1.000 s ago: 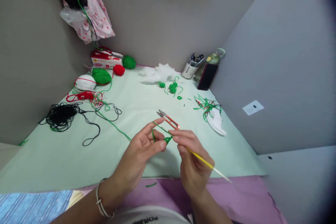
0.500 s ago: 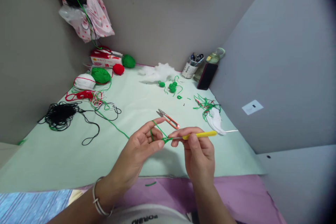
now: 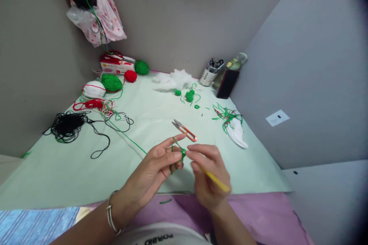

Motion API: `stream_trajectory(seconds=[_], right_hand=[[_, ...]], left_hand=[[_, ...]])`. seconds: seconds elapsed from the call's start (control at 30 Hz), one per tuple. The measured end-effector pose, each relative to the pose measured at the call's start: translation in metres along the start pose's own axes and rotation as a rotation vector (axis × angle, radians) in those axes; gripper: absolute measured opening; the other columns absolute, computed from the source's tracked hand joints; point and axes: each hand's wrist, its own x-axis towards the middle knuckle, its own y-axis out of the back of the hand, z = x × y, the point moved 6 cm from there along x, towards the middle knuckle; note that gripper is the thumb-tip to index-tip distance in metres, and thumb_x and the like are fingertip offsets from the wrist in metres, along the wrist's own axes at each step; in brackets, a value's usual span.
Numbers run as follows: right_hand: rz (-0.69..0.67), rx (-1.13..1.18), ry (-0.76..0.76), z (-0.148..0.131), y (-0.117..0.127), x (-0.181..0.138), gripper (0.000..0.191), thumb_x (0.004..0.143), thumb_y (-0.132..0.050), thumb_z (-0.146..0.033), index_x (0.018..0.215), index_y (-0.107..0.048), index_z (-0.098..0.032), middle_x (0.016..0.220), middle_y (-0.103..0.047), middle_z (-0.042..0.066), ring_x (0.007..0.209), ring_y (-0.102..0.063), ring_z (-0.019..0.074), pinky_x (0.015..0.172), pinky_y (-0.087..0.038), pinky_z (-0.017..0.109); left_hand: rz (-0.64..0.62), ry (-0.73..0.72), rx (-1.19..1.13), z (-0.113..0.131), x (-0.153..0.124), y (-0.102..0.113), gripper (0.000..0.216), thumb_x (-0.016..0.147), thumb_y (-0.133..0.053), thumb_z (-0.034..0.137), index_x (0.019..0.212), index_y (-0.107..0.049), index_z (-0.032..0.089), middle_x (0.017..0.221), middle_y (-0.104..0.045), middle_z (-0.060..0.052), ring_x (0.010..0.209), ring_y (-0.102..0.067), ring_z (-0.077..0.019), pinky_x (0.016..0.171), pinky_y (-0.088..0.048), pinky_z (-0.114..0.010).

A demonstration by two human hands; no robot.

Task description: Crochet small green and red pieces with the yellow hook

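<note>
Yellow crochet hook [image 3: 216, 181] pinched in right hand [image 3: 209, 174]; green yarn [image 3: 178, 155] looped over and pinched by left hand [image 3: 152, 172], above mint cloth [image 3: 86, 168], near snips [image 3: 185, 131]. Keep strand taut; rotate hook gently; avoid splitting plies.

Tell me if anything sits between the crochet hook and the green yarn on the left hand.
Nothing visible does. The right hand holds the crochet hook right at the green yarn wound around the left hand; the thread snips lie beyond, apart.

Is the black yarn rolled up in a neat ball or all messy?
Messy. The black yarn lies in a loose, tangled heap, with strands trailing out across the green table cover.
</note>
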Motion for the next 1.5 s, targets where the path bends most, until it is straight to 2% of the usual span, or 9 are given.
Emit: stream_trajectory(seconds=[0.13, 0.27, 0.5, 0.63, 0.87, 1.03, 1.2, 1.4, 1.5], right_hand=[[0.107, 0.362, -0.27, 0.015, 0.001, 0.009, 0.023, 0.105, -0.056, -0.021, 0.104, -0.078, -0.028, 0.089, -0.076, 0.005, 0.077, -0.067, 0.0191, 0.066, -0.057, 0.034], [0.068, 0.405, -0.335, 0.018, -0.007, 0.013, 0.02, 0.104, -0.06, -0.025, 0.103, -0.08, -0.027, 0.097, -0.08, 0.005, 0.09, -0.072, 0.0208, 0.072, -0.06, 0.034], [-0.025, 0.093, -0.124, 0.004, -0.005, 0.007, 0.027, 0.101, -0.061, -0.015, 0.115, -0.078, -0.03, 0.101, -0.078, 0.006, 0.09, -0.074, 0.0214, 0.076, -0.062, 0.037], [-0.059, -0.062, 0.021, -0.001, -0.004, -0.001, 0.041, 0.096, -0.064, -0.01, 0.128, -0.075, -0.034, 0.114, -0.076, 0.009, 0.097, -0.074, 0.0228, 0.076, -0.062, 0.036], [0.165, 0.344, -0.334, 0.018, 0.011, 0.003, 0.021, 0.102, -0.06, -0.019, 0.1, -0.079, -0.026, 0.085, -0.074, 0.005, 0.07, -0.065, 0.0181, 0.064, -0.056, 0.035], [0.089, 0.596, -0.489, 0.028, -0.003, 0.008, 0.022, 0.102, -0.061, -0.032, 0.093, -0.079, -0.023, 0.083, -0.072, 0.005, 0.067, -0.064, 0.0163, 0.06, -0.055, 0.031], [-0.008, 0.37, -0.329, 0.019, -0.007, 0.006, 0.022, 0.104, -0.058, -0.023, 0.107, -0.08, -0.027, 0.093, -0.076, 0.006, 0.093, -0.07, 0.0214, 0.074, -0.06, 0.035], [-0.021, -0.171, 0.058, -0.004, -0.007, -0.003, 0.037, 0.099, -0.061, -0.011, 0.126, -0.075, -0.031, 0.109, -0.073, 0.008, 0.092, -0.071, 0.02, 0.076, -0.061, 0.035], [0.004, -0.129, 0.062, -0.002, -0.005, -0.004, 0.038, 0.099, -0.06, -0.008, 0.127, -0.074, -0.03, 0.108, -0.073, 0.008, 0.093, -0.071, 0.0207, 0.076, -0.061, 0.035]], left_hand=[[0.052, -0.097, 0.07, 0.009, 0.0, 0.001, 0.05, 0.077, -0.088, 0.025, 0.126, -0.077, 0.021, 0.082, -0.062, 0.001, 0.075, -0.053, -0.0133, 0.076, -0.043, -0.027], [0.004, -0.174, 0.156, 0.01, 0.0, -0.003, 0.042, 0.08, -0.087, 0.025, 0.122, -0.08, 0.026, 0.085, -0.066, 0.0, 0.084, -0.058, -0.0155, 0.086, -0.045, -0.029], [0.033, -0.22, 0.099, 0.008, 0.002, -0.001, 0.038, 0.082, -0.089, 0.027, 0.119, -0.081, 0.028, 0.083, -0.067, 0.002, 0.08, -0.058, -0.012, 0.083, -0.046, -0.025], [-0.018, -0.093, 0.002, 0.0, 0.005, -0.004, 0.042, 0.082, -0.088, 0.03, 0.123, -0.08, 0.024, 0.081, -0.066, 0.001, 0.078, -0.057, -0.0115, 0.081, -0.045, -0.024], [0.028, -0.066, 0.057, 0.005, 0.007, 0.005, 0.036, 0.083, -0.085, 0.03, 0.117, -0.082, 0.019, 0.077, -0.062, 0.0, 0.074, -0.051, -0.0129, 0.073, -0.041, -0.025], [0.037, -0.152, 0.166, 0.005, 0.003, 0.002, 0.032, 0.084, -0.084, 0.031, 0.115, -0.083, 0.024, 0.081, -0.064, 0.0, 0.077, -0.054, -0.0139, 0.078, -0.043, -0.027], [0.01, -0.203, 0.221, -0.001, 0.002, -0.002, 0.033, 0.085, -0.084, 0.028, 0.118, -0.082, 0.029, 0.09, -0.073, -0.001, 0.088, -0.06, -0.0161, 0.087, -0.046, -0.029], [0.053, -0.173, 0.031, -0.004, 0.006, -0.004, 0.041, 0.078, -0.092, 0.033, 0.117, -0.081, 0.025, 0.076, -0.066, 0.002, 0.077, -0.056, -0.0125, 0.078, -0.046, -0.025], [-0.005, -0.065, -0.02, -0.009, 0.008, -0.004, 0.041, 0.079, -0.091, 0.031, 0.117, -0.082, 0.022, 0.081, -0.066, 0.0, 0.076, -0.055, -0.0114, 0.077, -0.045, -0.024]])
